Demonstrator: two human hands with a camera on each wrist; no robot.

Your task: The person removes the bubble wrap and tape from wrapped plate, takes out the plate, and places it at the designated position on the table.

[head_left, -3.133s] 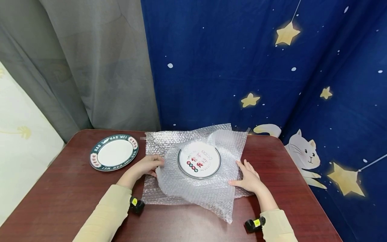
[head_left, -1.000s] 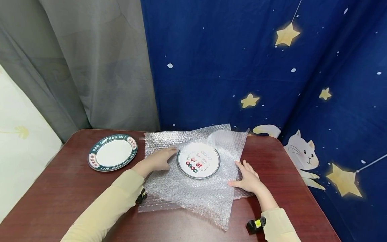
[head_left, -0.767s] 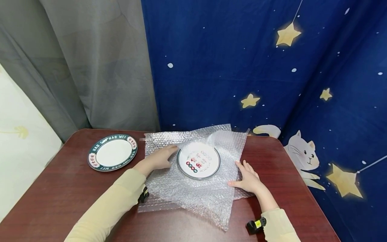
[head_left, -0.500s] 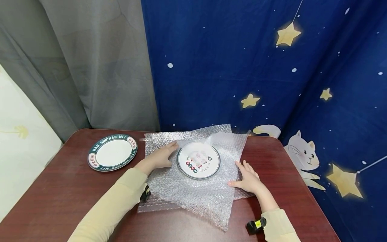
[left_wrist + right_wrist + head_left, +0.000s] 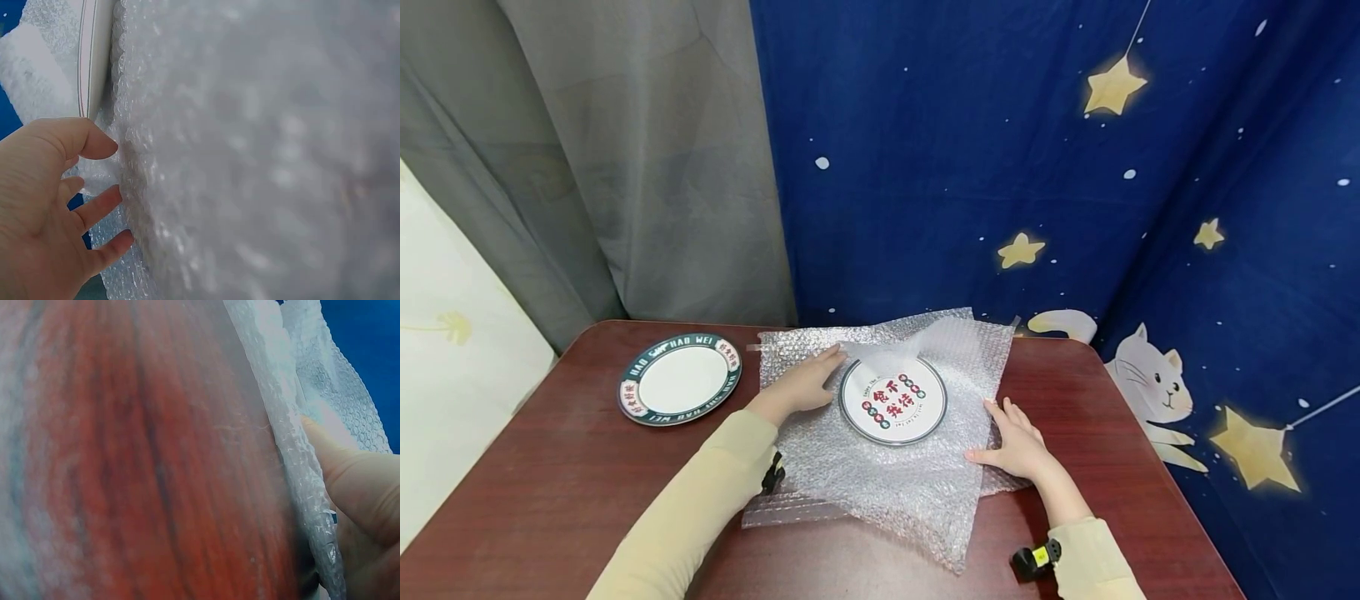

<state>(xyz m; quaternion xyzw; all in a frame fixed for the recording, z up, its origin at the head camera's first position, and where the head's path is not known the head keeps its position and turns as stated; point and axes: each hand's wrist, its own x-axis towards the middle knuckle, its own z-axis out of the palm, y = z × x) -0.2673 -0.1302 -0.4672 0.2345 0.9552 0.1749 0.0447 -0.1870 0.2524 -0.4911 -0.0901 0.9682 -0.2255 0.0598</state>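
Observation:
A round white plate [image 5: 895, 408] with a dark rim and red lettering sits on bubble wrap [image 5: 880, 479] in the middle of the table. A raised flap of the wrap [image 5: 936, 337] hangs over the plate's far edge. My left hand [image 5: 803, 385] lies over the wrap at the plate's left, fingers extended toward the far side. The left wrist view shows that hand with thumb and fingers apart beside the plate's edge. My right hand [image 5: 1017, 440] rests with spread fingers at the wrap's right edge; the right wrist view shows its thumb [image 5: 340, 462] behind that edge.
A second plate [image 5: 681, 380], oval in this view with a green lettered rim, lies on the brown table [image 5: 572, 467] at the left. A grey curtain [image 5: 685, 167] and a blue star-patterned curtain [image 5: 925, 167] hang right behind the table.
My left hand has let go of the wrap's left edge, which now lies flat, and moved right and away beside the plate. The flap has drawn back, baring the lettering. The right hand stays put.

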